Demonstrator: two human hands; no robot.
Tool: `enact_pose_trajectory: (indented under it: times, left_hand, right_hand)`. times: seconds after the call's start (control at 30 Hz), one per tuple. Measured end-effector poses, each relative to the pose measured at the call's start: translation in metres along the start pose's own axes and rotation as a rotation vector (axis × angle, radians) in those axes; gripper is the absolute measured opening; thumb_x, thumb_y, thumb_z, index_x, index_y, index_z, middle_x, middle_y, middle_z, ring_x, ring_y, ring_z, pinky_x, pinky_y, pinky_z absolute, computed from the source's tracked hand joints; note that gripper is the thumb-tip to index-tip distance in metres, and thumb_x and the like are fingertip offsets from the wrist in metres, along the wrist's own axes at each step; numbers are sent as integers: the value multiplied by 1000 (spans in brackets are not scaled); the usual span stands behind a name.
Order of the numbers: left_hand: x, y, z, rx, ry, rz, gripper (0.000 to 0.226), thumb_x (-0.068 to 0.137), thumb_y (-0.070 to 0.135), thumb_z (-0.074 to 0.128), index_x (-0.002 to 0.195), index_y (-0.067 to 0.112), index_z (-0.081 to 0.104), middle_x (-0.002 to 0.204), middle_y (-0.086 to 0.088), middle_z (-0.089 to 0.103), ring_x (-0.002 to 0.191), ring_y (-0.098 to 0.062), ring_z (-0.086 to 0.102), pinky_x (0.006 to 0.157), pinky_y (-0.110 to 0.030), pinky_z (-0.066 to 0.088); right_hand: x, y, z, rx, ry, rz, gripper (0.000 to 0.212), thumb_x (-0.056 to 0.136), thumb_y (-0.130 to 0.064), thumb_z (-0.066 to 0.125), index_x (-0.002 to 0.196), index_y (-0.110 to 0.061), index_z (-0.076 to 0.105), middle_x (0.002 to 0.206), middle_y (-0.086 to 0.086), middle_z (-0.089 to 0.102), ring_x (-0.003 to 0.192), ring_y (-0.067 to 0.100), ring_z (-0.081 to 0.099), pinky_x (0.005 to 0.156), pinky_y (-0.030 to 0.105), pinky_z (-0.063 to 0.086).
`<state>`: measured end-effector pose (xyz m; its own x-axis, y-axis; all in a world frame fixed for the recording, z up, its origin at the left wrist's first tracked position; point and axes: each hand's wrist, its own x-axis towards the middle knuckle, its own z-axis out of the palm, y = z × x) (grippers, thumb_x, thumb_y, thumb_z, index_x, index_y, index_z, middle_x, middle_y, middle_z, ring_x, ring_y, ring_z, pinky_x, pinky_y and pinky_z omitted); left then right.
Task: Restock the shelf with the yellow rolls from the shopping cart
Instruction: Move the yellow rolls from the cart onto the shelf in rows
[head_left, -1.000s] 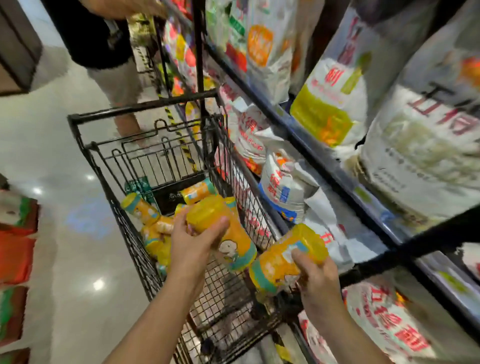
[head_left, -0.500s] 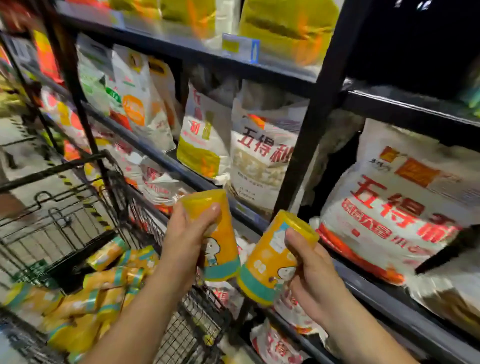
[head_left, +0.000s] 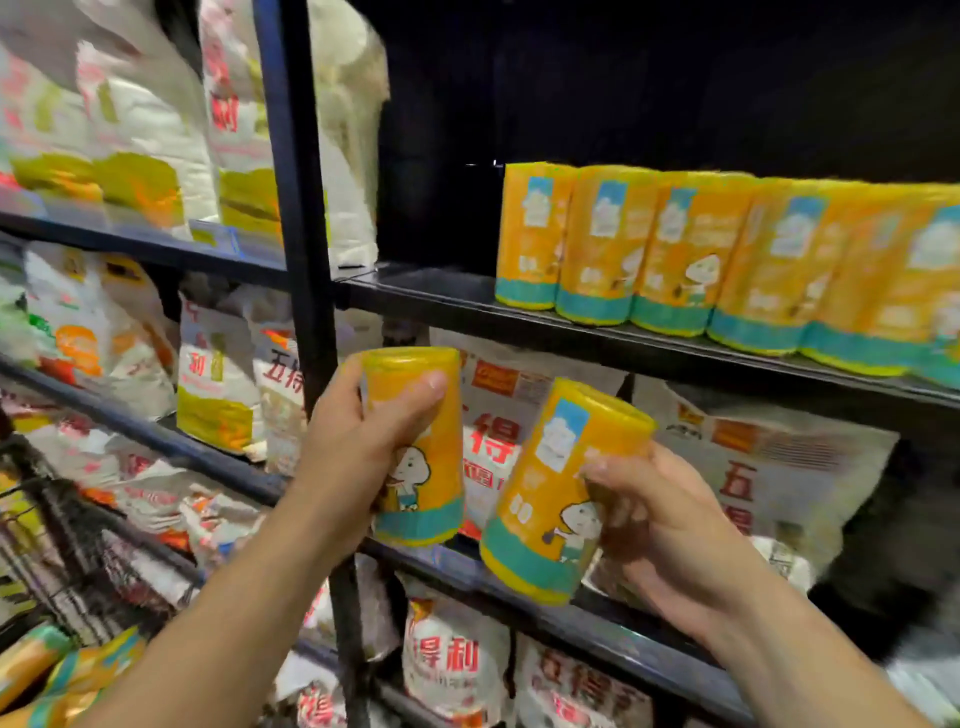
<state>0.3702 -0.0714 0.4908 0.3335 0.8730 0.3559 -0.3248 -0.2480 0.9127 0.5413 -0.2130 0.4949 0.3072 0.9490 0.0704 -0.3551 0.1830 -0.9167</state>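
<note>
My left hand (head_left: 358, 441) grips an upright yellow roll (head_left: 423, 483) with a teal band and a cartoon figure. My right hand (head_left: 660, 525) holds a second yellow roll (head_left: 550, 493), tilted to the right. Both rolls hang in front of the dark shelving, below the black shelf board (head_left: 441, 296). On that board stands a row of several matching yellow rolls (head_left: 691, 254), filling its right part; the board's left end is bare. More yellow rolls (head_left: 62, 670) lie in the shopping cart (head_left: 57, 540) at the lower left.
A black upright post (head_left: 298, 208) splits the shelving between my hands and the cart. White flour bags (head_left: 135, 130) fill the shelves to the left and the shelves below the rolls (head_left: 769, 467). The space above the shelved rolls is dark.
Both hands lifted their rolls out of the cart and up toward the shelving. My view swung up and right, bringing the shelved row of yellow rolls into sight.
</note>
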Motion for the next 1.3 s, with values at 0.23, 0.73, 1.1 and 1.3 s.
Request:
enact_pose_trajectory:
  times: [0.23,0.73,1.1,1.3]
  left_hand:
    - [-24,35,139,-10,-118,89,33,72,35,77,101,25,64,91,2,75,82,-15,73,69,-35,57]
    - [-58,120,360,-11,-470,254,43,70,39,75,105,19,61,89,4,74,85,-15,73,69,-34,57]
    - [-25,158,446,341,-561,189,59,60,47,87,109,22,64,101,1,74,99,-22,69,91,-47,54]
    - [6,172,473,525,-582,138,56,62,37,87,107,12,66,101,-5,72,96,-23,68,87,-40,55]
  right_hand:
    - [-60,-92,-88,-82,10,-157,57,51,-17,90,102,-8,67,89,11,75,73,20,72,66,33,61]
    - [-155,-247,-215,-412,178,-449,47,73,-29,71,117,-14,65,108,8,75,99,24,73,85,42,60]
    - [-150,-306,-270,-583,449,-446,39,80,-33,75,116,-20,65,104,-1,76,96,16,73,90,49,55]
    - [-116,-325,-293,-641,584,-407,53,74,-36,82,120,-23,60,108,-3,73,97,17,72,85,46,57]
